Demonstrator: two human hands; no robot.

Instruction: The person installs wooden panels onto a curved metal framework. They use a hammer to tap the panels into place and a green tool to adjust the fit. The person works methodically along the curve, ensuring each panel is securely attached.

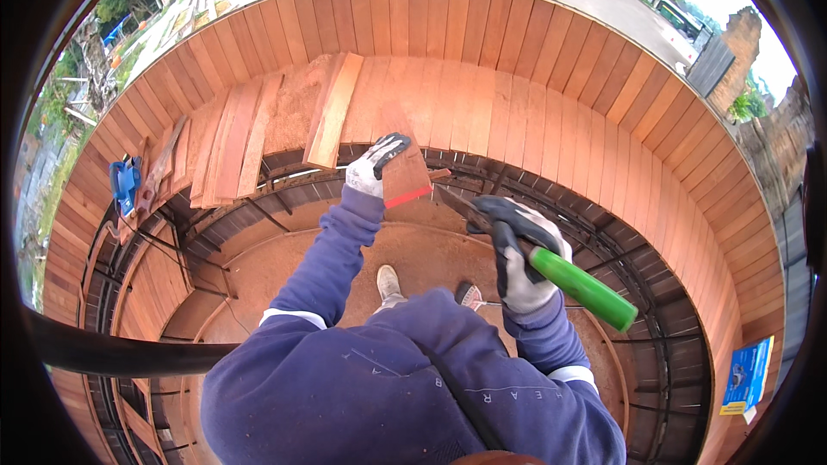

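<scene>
My left hand [379, 165], in a white and black work glove, is closed on the side of a reddish wooden board [406, 179]. The board's near end is bright red and juts past the inner edge of the curved bench. Closed in my right hand [530, 245], also gloved, is a green-handled tool [586, 289] with a dark, narrow blade. The blade points left toward the board's red end, with a small gap between them. A small wood sliver [440, 174] shows beside that end. The tool's exact kind is not clear.
Loose boards [228, 142] and a thicker plank [334, 112] lie on the bench slats [517, 125]. At left are a blue power tool [125, 182] and a handsaw [155, 179]. Dark metal framing [642, 293] runs under the bench. A blue box [748, 376] sits at right.
</scene>
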